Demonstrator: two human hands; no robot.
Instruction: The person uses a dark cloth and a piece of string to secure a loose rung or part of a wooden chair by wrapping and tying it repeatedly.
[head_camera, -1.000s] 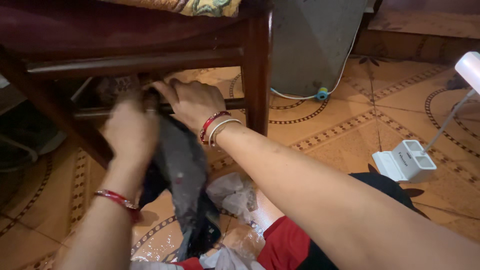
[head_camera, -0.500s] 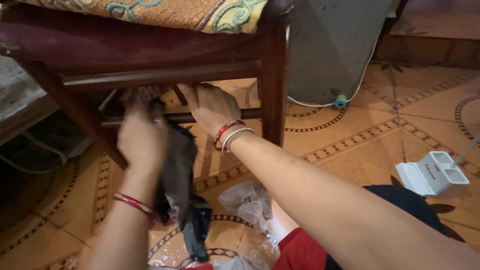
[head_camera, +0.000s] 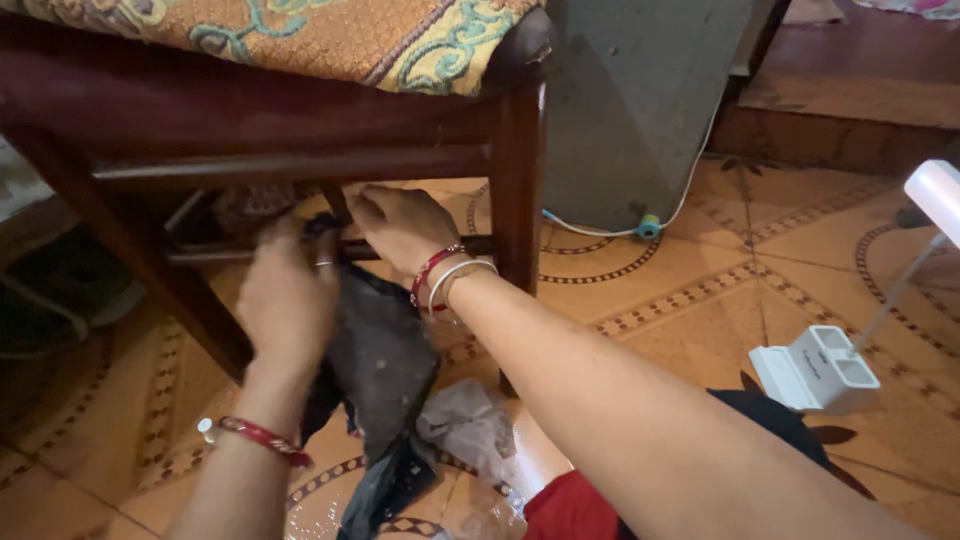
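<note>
Dark cloth (head_camera: 385, 365) | top hidden behind left hand (head_camera: 288, 305) | right hand (head_camera: 402, 225) fingertips unseen

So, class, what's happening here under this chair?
A person sitting on the patterned tile floor reaches both hands under a dark wooden chair. The left hand and the right hand hold a dark grey cloth up against the chair's lower crossbar, and the rest of it hangs down to the floor. A crumpled clear plastic bag lies beside it.
</note>
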